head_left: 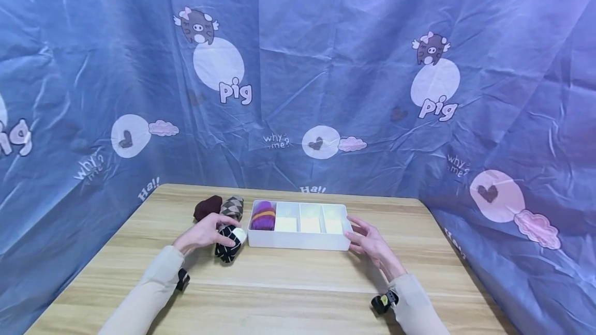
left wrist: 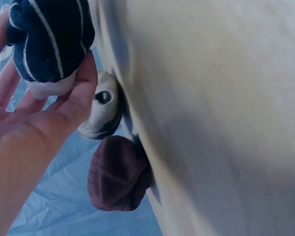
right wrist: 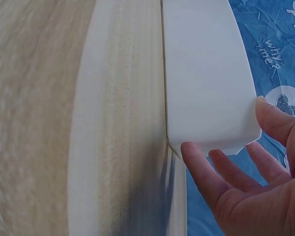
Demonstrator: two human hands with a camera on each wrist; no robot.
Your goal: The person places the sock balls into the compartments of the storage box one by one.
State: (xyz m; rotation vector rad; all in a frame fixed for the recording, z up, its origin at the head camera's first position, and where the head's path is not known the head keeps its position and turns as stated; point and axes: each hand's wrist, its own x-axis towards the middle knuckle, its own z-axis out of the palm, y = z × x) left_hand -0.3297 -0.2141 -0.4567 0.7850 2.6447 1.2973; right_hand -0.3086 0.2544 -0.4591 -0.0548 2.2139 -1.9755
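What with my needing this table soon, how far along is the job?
Done, it seems: the purple bundle sits inside the white box, at its left end. In hand: the left hand grips the black bundle with white lines, outside the box. Apparently left to do: that one, plus the checked bundle and the maroon bundle, both on the table beyond the left hand.
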